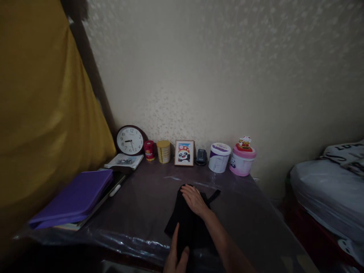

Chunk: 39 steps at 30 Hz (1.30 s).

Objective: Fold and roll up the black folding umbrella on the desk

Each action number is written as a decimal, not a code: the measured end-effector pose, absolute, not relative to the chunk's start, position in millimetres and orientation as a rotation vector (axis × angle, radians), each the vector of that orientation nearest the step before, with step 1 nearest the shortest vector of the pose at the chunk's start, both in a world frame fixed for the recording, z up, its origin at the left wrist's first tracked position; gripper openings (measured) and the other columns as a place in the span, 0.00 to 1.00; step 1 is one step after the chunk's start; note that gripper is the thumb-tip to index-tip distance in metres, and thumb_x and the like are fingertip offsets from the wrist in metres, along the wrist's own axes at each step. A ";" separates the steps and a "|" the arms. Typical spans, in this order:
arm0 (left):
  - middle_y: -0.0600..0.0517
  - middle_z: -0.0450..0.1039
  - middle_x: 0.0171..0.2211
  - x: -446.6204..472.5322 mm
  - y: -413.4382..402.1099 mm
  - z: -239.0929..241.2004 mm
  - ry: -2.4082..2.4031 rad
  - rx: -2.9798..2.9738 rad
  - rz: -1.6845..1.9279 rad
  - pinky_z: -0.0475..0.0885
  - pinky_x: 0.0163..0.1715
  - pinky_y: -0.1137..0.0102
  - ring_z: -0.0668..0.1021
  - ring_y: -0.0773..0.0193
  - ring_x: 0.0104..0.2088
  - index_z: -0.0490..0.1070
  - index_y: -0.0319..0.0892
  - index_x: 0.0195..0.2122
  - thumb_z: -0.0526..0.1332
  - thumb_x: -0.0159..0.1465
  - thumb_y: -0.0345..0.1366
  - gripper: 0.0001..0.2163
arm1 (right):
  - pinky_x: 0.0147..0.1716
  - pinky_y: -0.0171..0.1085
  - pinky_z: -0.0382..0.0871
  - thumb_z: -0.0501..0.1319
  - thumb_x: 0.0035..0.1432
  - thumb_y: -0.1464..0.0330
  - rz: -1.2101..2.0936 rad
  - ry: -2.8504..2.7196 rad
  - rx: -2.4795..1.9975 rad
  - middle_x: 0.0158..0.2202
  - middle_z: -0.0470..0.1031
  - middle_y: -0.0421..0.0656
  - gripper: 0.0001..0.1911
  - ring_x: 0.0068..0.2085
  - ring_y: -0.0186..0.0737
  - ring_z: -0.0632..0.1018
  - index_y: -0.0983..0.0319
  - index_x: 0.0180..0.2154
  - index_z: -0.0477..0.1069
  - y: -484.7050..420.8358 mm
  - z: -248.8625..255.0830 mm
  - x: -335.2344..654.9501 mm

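The soft black cloth item [184, 222] is laid on the dark, plastic-covered tabletop [244, 216], near the front edge. Its far end is covered by the right hand [195, 200], palm down, fingers together, nothing visibly pinched. Probably best smoothed with light, even pressure, with the near end kept steady by the left hand [178, 254], whose index finger and thumb are spread apart. The rest of that hand's cut off at the bottom, though, and folds can't really be made out in black-on-dark.
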<state>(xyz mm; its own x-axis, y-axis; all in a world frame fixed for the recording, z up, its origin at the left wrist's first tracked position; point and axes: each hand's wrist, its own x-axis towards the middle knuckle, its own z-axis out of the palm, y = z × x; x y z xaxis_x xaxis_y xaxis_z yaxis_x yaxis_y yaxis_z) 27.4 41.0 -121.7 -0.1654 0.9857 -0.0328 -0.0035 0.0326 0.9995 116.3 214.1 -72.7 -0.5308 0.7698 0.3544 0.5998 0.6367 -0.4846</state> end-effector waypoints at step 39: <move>0.60 0.65 0.20 15.5 26.6 -76.8 1.170 0.716 1.113 0.60 0.09 0.78 0.67 0.71 0.10 0.28 0.52 0.62 0.55 0.56 0.54 0.41 | 0.47 0.43 0.66 0.51 0.56 0.60 0.622 -1.736 -1.562 0.49 0.67 0.53 0.28 0.48 0.45 0.71 0.70 0.54 0.58 83.7 -82.6 162.3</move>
